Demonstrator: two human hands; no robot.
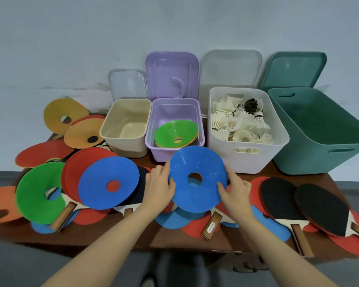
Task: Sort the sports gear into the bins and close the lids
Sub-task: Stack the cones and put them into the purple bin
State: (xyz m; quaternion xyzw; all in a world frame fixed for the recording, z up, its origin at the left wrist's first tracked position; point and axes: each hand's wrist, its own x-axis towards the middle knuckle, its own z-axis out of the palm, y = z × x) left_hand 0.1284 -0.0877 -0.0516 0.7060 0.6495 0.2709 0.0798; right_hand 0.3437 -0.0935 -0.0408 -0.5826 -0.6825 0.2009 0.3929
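Observation:
A blue disc cone is lifted off the table in front of the purple bin. My left hand grips its left rim and my right hand its right rim. A stack of cones with a green one on top lies inside the purple bin. The white bin holds several shuttlecocks. The beige bin and the big teal bin hold nothing. All lids stand open against the wall.
More cones lie scattered on the brown table: a blue one, a green one, red and orange ones at the left. Table tennis paddles lie at the right and under the cones.

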